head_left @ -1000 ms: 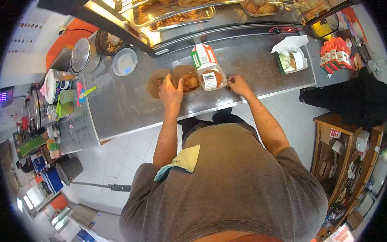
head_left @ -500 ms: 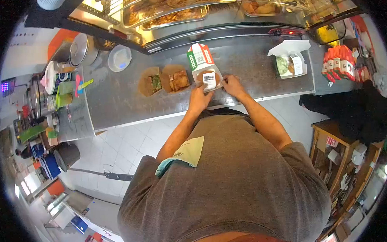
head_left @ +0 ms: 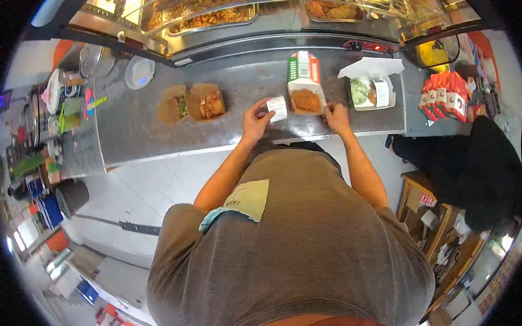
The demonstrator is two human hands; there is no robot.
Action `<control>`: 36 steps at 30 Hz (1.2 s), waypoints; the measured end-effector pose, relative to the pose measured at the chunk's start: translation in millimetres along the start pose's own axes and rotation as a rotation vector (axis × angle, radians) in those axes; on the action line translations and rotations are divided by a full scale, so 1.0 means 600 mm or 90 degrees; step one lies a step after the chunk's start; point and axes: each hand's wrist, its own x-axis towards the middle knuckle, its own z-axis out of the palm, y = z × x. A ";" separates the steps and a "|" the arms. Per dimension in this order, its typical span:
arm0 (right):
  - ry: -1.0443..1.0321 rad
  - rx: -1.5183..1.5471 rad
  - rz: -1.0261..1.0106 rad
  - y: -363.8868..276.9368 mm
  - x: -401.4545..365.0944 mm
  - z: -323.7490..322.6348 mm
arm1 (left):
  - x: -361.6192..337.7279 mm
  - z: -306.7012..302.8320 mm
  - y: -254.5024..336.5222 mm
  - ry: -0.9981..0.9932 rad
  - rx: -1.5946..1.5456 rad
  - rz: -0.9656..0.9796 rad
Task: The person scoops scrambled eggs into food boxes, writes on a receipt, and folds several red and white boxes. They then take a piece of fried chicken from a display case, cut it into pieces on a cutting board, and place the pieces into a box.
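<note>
My left hand (head_left: 256,122) pinches a white printed label (head_left: 277,108) just left of an open takeaway box. That takeaway box (head_left: 304,69) has a raised lid printed in green, white and red, and a piece of fried food (head_left: 306,101) lies in it. At the box's front right corner are the closed fingers of my right hand (head_left: 336,118), gripping its edge. Two brown cardboard boxes (head_left: 173,105) with food stand open to the left. On the right is a white open box (head_left: 372,68) holding a green item and a brown one, with a label on it.
A glass display case (head_left: 228,46) with trays of fried food runs along the counter's back. Red printed cartons (head_left: 444,96) stand at the right end. A clear plastic tub (head_left: 139,73) is at the back left. A person in black clothing (head_left: 462,162) is at the right.
The label has come off the food in the box and moved left in my left hand. The box has shifted right along the counter with my right hand. The whole view has turned slightly.
</note>
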 end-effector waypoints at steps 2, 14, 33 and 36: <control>-0.038 0.008 -0.003 0.016 0.010 -0.028 | 0.000 0.022 -0.055 0.087 0.039 0.014; 0.254 0.098 -0.118 0.081 -0.042 -0.157 | -0.001 0.163 -0.106 0.222 0.551 0.189; 0.316 -0.370 0.010 0.882 0.060 -0.832 | -0.027 0.129 -0.083 0.093 0.738 0.109; 0.359 -0.350 -0.048 0.880 0.063 -0.844 | -0.022 0.126 -0.075 0.075 0.773 0.091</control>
